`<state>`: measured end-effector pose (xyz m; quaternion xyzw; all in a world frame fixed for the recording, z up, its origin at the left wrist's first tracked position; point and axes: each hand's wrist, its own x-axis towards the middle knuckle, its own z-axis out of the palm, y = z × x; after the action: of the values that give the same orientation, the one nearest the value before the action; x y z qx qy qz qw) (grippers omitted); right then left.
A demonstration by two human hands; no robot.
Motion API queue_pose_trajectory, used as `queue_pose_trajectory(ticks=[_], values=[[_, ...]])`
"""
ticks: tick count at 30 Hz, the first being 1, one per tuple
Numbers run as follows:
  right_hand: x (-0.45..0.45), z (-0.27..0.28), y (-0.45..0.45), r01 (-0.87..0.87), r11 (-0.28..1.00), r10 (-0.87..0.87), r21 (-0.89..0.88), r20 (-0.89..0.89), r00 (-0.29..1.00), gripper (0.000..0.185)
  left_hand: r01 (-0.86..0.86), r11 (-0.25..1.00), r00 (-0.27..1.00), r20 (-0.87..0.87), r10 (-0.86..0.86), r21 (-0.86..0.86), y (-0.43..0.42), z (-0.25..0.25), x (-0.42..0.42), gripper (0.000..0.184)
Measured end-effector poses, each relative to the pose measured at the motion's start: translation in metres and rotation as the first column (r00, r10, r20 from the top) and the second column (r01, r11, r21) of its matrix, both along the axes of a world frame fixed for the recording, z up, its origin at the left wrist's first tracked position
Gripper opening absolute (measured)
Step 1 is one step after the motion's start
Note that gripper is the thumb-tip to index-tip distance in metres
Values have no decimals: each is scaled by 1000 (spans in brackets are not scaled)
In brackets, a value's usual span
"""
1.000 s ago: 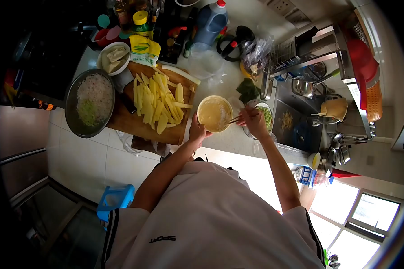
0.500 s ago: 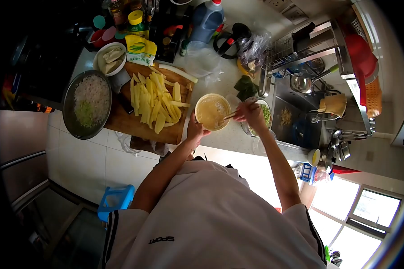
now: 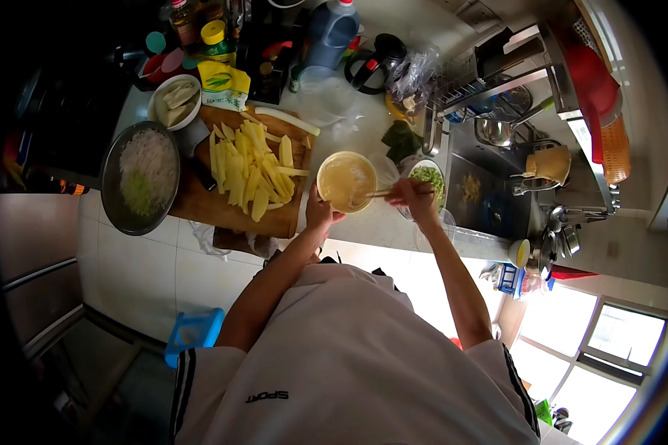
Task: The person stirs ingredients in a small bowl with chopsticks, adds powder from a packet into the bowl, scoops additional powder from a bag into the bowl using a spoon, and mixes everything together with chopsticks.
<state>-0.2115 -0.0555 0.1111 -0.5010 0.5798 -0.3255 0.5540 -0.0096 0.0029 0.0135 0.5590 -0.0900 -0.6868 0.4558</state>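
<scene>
My left hand [image 3: 322,212] grips the lower left rim of a bowl [image 3: 346,154] of pale yellow batter at the counter's edge. In my right hand [image 3: 416,199] is a pair of chopsticks [image 3: 379,193], fingers closed round them, their tips dipped in the batter. Just beyond that hand is a bowl of chopped green pieces [image 3: 427,175], partly covered by it. To the left, cut yellow potato strips [image 3: 252,167] lie heaped on a wooden cutting board [image 3: 200,202]. A long pale stalk [image 3: 286,120] rests along the board's far edge.
A metal bowl of white and green chopped food [image 3: 147,182] stands left of the board. Behind are a white bowl [image 3: 174,101], a yellow packet [image 3: 223,85], a large blue jug [image 3: 329,35] and a black kettle [image 3: 378,65]. The sink [image 3: 490,174] is at right.
The chopsticks have swung to a flatter angle in the batter as my right hand moved slightly down. My left hand keeps its hold on the bowl. The whole view has shifted a little.
</scene>
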Motion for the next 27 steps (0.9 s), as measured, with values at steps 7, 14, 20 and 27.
queue_pose_trajectory(ticks=[7,14,20,27], values=[[-21,0,-3,-11,993,3,-116,-70,998,24,-17,1000,999,-29,17,2,-3,-1,-1,54],[19,-24,29,30,999,-29,-12,125,992,23,6,999,1000,-9,-6,-31,-2,-11,1,57],[-6,-21,14,18,984,-33,-175,-83,996,22,63,997,997,-44,-64,-34,-2,-21,8,61],[15,-40,31,63,990,-40,-123,180,983,20,76,997,993,-91,-75,7,-3,-18,13,66]])
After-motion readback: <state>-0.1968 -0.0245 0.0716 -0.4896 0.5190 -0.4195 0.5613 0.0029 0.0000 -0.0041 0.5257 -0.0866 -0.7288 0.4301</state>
